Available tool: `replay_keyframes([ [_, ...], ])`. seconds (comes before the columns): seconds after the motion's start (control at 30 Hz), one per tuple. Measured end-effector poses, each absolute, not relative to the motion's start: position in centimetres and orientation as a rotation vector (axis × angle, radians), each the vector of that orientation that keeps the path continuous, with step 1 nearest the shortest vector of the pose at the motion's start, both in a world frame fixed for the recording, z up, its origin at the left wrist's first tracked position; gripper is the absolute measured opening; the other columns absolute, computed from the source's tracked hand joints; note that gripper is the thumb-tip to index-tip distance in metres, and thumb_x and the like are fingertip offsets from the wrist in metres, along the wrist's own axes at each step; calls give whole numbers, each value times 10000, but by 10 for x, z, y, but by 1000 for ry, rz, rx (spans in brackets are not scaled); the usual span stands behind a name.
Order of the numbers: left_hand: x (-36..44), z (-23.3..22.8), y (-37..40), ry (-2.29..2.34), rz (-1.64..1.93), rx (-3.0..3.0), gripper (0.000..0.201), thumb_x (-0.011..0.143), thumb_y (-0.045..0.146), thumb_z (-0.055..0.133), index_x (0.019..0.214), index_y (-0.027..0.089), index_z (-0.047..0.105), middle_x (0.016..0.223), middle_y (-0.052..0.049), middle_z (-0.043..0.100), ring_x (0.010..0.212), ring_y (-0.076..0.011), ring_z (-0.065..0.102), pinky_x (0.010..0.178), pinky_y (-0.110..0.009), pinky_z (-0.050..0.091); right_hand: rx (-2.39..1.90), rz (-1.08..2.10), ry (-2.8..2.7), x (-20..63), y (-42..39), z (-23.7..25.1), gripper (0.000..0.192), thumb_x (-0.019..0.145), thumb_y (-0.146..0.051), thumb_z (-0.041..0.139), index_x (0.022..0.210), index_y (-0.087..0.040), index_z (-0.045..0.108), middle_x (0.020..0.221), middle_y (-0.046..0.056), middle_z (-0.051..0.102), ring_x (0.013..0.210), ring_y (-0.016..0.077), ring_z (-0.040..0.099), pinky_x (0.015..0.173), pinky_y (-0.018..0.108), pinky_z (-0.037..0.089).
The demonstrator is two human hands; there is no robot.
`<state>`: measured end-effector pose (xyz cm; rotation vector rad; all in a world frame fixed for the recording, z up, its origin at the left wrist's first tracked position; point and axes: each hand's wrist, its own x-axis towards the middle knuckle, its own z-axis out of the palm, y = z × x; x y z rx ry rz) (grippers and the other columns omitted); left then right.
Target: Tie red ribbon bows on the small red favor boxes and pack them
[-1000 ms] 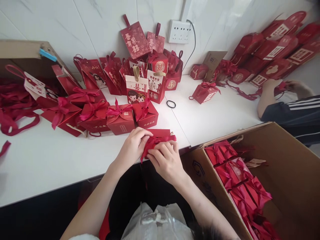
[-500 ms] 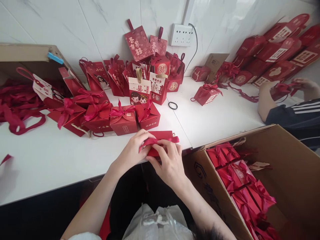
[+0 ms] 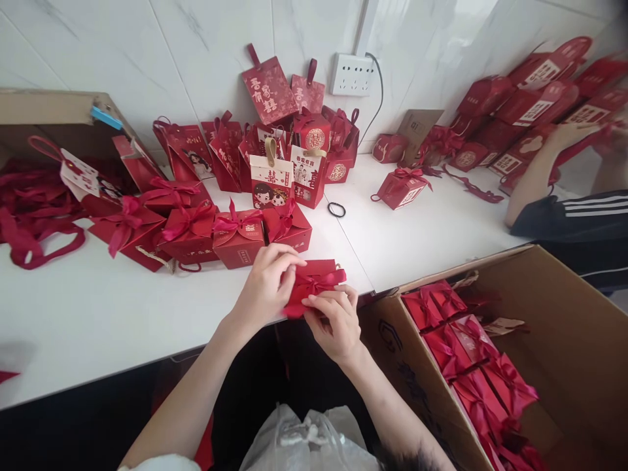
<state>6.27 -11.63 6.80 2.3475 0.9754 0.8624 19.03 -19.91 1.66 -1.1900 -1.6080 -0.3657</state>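
The person's left hand [image 3: 267, 284] and right hand [image 3: 333, 320] both grip a small red gift box [image 3: 314, 284] at the near edge of the white table [image 3: 98, 314], about six o'clock in the view. The left fingers pinch the box's left end; the right fingers close on the red ribbon [image 3: 321, 281] crossing its top. Both grips are narrow and closed on the box.

Risk, as judged: the box overhangs the table edge, so a slack grip could let it fall into the dark gap below. The ribbon looks like smooth satin; pulled unevenly, it could slip out of its knot or crease the thin card flaps. The open cardboard carton [image 3: 564, 314] at four o'clock sits just beside the right forearm, and an elbow swing could knock its flap.

Materials: the box is matte red card, flat-sided and sharp-folded. A row of finished boxes with bows [image 3: 235, 235] stands at twelve o'clock, near the hands, each topped by a glossy ribbon. Taller printed boxes [image 3: 271, 176] stand behind them against the marble-patterned wall. The carton is plain brown corrugated board holding tightly packed red boxes [image 3: 466, 360]. A black hair tie [image 3: 336, 209] lies at one o'clock. At two o'clock, another person's arm [image 3: 534, 176] reaches towards stacked red boxes.
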Motion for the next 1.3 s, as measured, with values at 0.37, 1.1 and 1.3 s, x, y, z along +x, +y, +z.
replay_keyframes([
  [0.37,72,66,-113,828,605,2461,83,834,236,566,793,199,628,1016,-22,603,1020,-199,483,923,-381,422,-1128,-333,-1795,199,-206,17,117,828,-110,607,886,-211,609,796,-40,732,769,98,653,922,337,357],
  [1.1,72,64,-119,861,616,2325,99,843,263,546,859,209,627,1053,-39,586,1118,-216,460,986,-407,392,-1803,796,-1361,227,-237,42,418,893,-482,398,591,-197,443,510,-33,451,480,109,403,495,236,325],
  [1.3,74,62,-119,879,622,2338,88,834,246,543,829,219,627,1045,-41,579,1088,-228,484,963,-426,410,-1660,1074,-1256,227,-242,41,435,879,-510,413,588,-186,429,542,-43,383,507,95,335,479,224,270],
])
